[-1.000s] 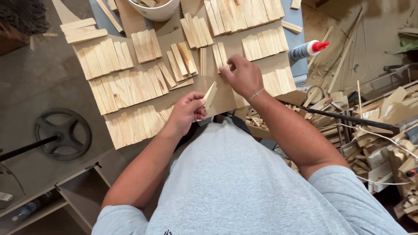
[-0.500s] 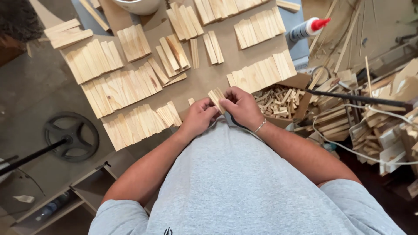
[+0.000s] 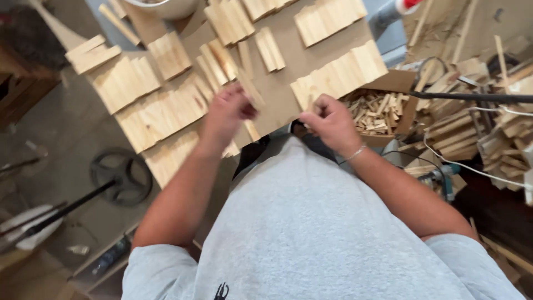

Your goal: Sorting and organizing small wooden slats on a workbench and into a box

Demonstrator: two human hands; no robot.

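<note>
Wooden strip pinched in left hand, fingers curled shut on it, blurred, over the cardboard sheet. Right hand at 3 o'clock, fingers bunched; held item cannot tell. Risk: strip could slip or knock the laid rows of slats at 9 o'clock. Sheet's near edge lies just under both hands; open room only between rows. Scrap box beside right hand.

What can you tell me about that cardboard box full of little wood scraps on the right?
The cardboard box is brown and open-topped, one flap raised at its far side. It brims with short pale wood offcuts lying jumbled. It sits beside the brown board's right edge, just beyond the right hand, which does not touch it.
</note>
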